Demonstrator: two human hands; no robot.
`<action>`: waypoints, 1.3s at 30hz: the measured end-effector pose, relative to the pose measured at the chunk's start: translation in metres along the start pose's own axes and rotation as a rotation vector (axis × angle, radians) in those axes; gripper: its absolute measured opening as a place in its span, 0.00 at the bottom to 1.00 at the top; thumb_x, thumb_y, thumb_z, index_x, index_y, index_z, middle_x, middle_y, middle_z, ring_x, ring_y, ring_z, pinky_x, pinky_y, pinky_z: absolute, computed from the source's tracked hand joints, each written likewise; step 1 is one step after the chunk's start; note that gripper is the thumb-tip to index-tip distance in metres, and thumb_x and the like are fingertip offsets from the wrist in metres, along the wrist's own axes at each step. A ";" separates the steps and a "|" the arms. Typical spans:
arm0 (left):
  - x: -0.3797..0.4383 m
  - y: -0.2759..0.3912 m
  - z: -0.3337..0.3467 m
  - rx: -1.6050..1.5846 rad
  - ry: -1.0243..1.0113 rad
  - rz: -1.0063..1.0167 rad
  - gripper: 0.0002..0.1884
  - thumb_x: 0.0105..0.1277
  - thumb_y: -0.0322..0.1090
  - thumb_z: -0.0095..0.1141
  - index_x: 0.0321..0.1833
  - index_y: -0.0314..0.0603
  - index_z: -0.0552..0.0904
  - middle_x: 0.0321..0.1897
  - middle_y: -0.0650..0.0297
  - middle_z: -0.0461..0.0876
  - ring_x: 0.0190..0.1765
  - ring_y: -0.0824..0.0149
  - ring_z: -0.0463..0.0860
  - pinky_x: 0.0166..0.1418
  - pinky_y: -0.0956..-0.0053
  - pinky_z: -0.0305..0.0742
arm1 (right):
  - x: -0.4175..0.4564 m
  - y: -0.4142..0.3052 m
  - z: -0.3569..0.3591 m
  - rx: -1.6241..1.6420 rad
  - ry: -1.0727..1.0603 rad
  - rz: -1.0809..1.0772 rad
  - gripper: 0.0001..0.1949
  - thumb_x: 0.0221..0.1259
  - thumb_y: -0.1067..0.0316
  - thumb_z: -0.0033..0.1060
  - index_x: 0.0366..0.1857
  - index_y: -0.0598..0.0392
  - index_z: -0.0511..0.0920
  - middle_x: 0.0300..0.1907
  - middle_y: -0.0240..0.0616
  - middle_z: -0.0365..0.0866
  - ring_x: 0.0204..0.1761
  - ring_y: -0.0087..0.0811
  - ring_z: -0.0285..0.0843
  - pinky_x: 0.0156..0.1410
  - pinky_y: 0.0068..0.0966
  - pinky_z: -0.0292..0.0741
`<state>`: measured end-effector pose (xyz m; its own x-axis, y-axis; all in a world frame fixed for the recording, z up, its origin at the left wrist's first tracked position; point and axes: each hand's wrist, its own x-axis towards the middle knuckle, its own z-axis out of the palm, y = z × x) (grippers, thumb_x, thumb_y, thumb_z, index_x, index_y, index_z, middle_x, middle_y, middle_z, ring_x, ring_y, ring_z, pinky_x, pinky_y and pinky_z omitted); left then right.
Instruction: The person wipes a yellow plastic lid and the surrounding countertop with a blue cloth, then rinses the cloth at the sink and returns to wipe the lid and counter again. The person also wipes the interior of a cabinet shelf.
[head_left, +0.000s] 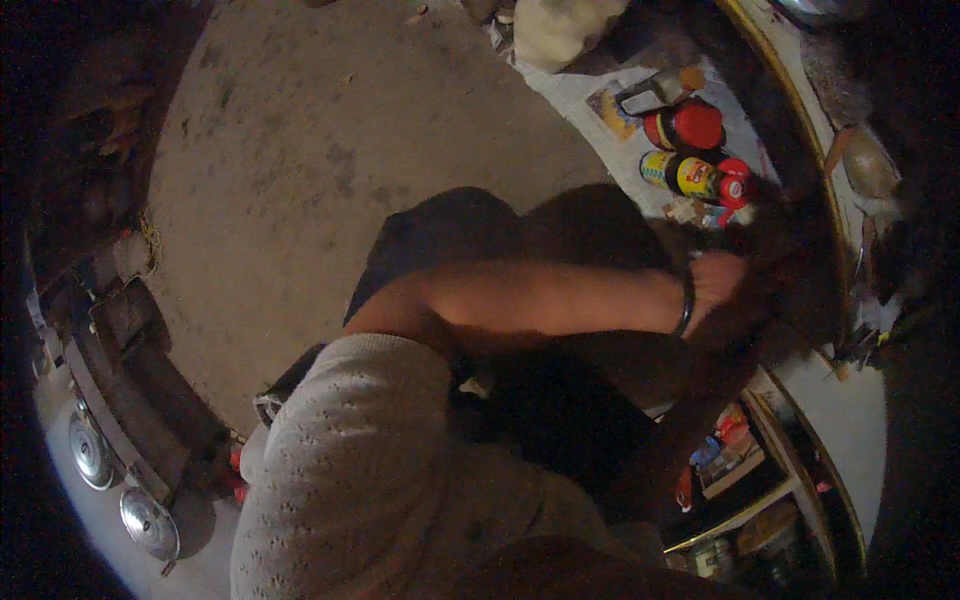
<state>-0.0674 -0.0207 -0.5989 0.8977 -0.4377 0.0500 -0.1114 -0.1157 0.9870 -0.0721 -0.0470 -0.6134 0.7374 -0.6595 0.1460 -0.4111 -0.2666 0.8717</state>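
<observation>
My left arm reaches across to the right, with a dark bangle at its wrist. My left hand (721, 289) is at the dark opening of a shelf unit, just below a bottle with a yellow label and red cap (697, 178). Its fingers fade into shadow, so what they touch is hidden. A dim shape like my right forearm runs up beside it; my right hand cannot be made out in the dark. Above the bottle lie a red-lidded jar (697, 125) and a small clear container (660, 91), all on a pale sheet (577, 97).
A pale sack or bundle (562, 30) stands at the top. A gold-edged shelf rim (814, 127) curves down the right. Lower right, a compartment holds small packets (731, 427). Two round metal lids (91, 450) lie on a surface at lower left. Bare floor (315, 150) spreads before my knees.
</observation>
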 end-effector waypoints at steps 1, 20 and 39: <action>0.000 0.001 -0.004 0.006 -0.011 0.010 0.18 0.56 0.37 0.52 0.50 0.42 0.77 0.29 0.48 0.81 0.34 0.45 0.80 0.34 0.57 0.77 | 0.001 0.001 -0.006 -0.243 0.132 0.030 0.15 0.67 0.61 0.41 0.45 0.54 0.80 0.50 0.49 0.79 0.49 0.36 0.80 0.52 0.36 0.77; 0.018 -0.012 0.013 -0.230 0.258 0.394 0.21 0.55 0.45 0.57 0.48 0.41 0.78 0.37 0.49 0.80 0.37 0.48 0.81 0.40 0.58 0.78 | 0.068 0.087 0.174 -3.637 0.416 1.361 0.26 0.61 0.64 0.51 0.62 0.62 0.64 0.58 0.48 0.70 0.58 0.39 0.70 0.62 0.33 0.70; -0.002 -0.034 0.028 -0.063 0.061 0.356 0.23 0.53 0.49 0.60 0.47 0.43 0.79 0.33 0.51 0.80 0.36 0.48 0.81 0.40 0.57 0.77 | 0.034 0.086 0.130 -4.098 0.546 1.272 0.20 0.65 0.62 0.48 0.58 0.60 0.68 0.55 0.45 0.72 0.56 0.37 0.71 0.61 0.33 0.70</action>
<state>-0.0769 -0.0407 -0.6365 0.8316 -0.3863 0.3990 -0.3964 0.0905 0.9136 -0.1517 -0.1836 -0.5946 0.9560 -0.2624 -0.1309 -0.2722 -0.6285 -0.7286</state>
